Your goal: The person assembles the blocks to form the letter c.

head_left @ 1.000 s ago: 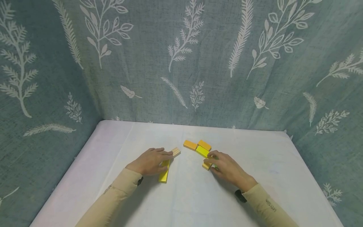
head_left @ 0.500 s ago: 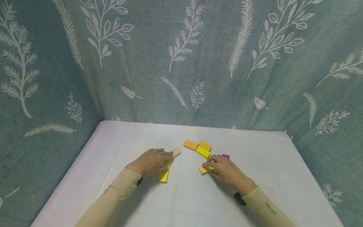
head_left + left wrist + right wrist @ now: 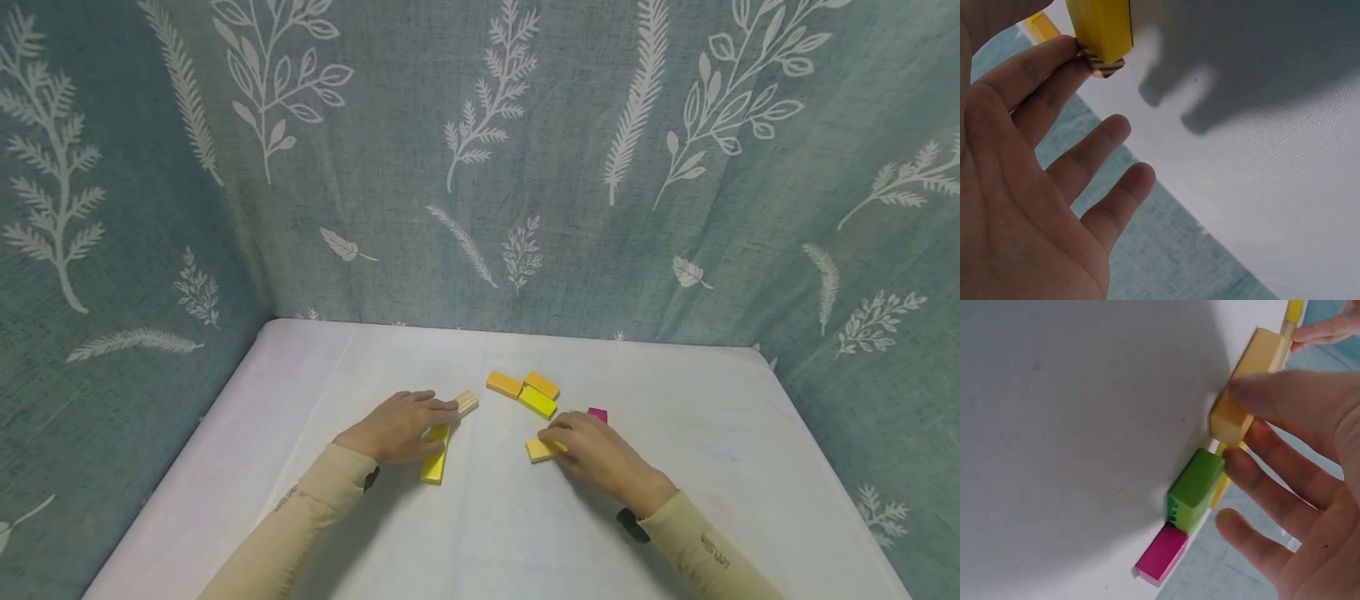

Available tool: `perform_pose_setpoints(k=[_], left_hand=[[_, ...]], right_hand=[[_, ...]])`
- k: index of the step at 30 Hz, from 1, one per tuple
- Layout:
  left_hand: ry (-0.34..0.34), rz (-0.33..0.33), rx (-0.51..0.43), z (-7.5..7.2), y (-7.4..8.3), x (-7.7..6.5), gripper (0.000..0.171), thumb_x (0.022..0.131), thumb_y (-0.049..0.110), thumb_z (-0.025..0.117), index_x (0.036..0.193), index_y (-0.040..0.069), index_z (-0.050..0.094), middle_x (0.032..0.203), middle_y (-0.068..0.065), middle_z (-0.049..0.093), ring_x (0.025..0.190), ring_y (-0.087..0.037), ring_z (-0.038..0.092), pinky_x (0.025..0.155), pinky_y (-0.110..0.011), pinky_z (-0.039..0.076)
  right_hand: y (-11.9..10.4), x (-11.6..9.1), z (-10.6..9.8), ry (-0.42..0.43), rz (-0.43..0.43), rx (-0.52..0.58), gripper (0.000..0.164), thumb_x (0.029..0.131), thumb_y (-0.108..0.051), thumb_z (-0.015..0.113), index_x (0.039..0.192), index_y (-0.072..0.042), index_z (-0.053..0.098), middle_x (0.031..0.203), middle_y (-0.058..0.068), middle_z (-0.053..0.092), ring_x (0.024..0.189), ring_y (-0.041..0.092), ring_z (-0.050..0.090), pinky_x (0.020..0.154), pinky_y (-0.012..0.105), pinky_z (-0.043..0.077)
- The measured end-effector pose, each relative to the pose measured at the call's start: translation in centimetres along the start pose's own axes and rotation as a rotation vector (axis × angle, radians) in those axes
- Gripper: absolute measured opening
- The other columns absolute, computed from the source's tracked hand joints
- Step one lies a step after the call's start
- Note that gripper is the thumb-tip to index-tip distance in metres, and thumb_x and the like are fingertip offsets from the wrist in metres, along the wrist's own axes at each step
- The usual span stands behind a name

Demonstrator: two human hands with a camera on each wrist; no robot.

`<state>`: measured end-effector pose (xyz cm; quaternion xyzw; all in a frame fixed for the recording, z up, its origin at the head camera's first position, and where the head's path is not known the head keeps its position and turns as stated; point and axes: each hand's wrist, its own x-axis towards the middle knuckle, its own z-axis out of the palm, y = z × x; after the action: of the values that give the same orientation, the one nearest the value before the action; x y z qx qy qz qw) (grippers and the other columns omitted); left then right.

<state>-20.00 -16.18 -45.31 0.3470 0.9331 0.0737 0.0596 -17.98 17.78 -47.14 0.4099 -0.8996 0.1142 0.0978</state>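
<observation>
My right hand point(image 3: 596, 450) pinches a light-orange rectangular block point(image 3: 1257, 375) between thumb and fingers, low over the white table. Its other fingers are spread near a green block point(image 3: 1197, 487), mostly hidden behind the hand in the head view. Against the green block's end lies a magenta block point(image 3: 597, 414). My left hand point(image 3: 397, 427) hovers over a long yellow block point(image 3: 434, 460), fingers loosely extended. Its fingertips reach a pale block with dark stripes point(image 3: 467, 403), partly covered by the hand. Whether they press on either block is unclear.
Behind the right hand lie a lime-yellow block point(image 3: 537, 402) and two orange blocks point(image 3: 504, 384), close together. The white table point(image 3: 480, 533) ends at the back against a leaf-patterned green-grey curtain point(image 3: 390, 275).
My right hand has shifted the light-orange block slightly toward me and turned it, then held it nearly still. The magenta block has come into sight. My left hand has stayed in place.
</observation>
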Motion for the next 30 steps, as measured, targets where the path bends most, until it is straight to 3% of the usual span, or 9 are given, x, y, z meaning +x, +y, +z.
perform_pose_setpoints(k=[5,9,19,30], left_hand=[[0.003,0.015,-0.002,-0.1,0.0,0.0,0.049,0.096,0.024,0.071,0.141,0.009,0.061,0.147,-0.006,0.056,0.136,-0.042,0.048,0.109,-0.058,0.041],[0.007,0.019,-0.002,-0.3,0.1,0.0,0.048,0.096,0.024,0.071,0.140,0.009,0.062,0.148,-0.006,0.056,0.136,-0.042,0.048,0.109,-0.058,0.041],[-0.013,0.005,0.000,-0.2,0.0,0.1,0.048,0.097,0.026,0.070,0.141,0.009,0.061,0.149,-0.006,0.055,0.137,-0.041,0.047,0.109,-0.058,0.041],[-0.013,0.008,0.002,0.0,-0.1,0.0,0.048,0.097,0.027,0.070,0.141,0.010,0.061,0.149,-0.006,0.054,0.136,-0.040,0.048,0.109,-0.058,0.042]], right_hand=[[-0.7,-0.1,-0.3,-0.081,0.016,0.012,0.035,0.079,-0.008,0.087,0.111,-0.012,0.074,0.105,0.002,0.069,0.096,0.020,0.066,0.088,0.036,0.058],[-1.1,-0.1,-0.6,-0.097,0.011,0.013,0.037,0.079,-0.006,0.087,0.113,-0.010,0.074,0.107,0.003,0.070,0.100,0.022,0.066,0.091,0.038,0.058],[-1.9,0.2,-0.6,-0.185,0.086,0.013,0.039,0.081,-0.014,0.086,0.118,-0.011,0.074,0.106,0.001,0.070,0.097,0.018,0.065,0.086,0.034,0.059],[-2.0,0.4,-0.4,-0.181,0.151,0.052,0.038,0.082,-0.018,0.086,0.117,-0.011,0.075,0.106,0.001,0.069,0.092,0.015,0.063,0.081,0.033,0.059]])
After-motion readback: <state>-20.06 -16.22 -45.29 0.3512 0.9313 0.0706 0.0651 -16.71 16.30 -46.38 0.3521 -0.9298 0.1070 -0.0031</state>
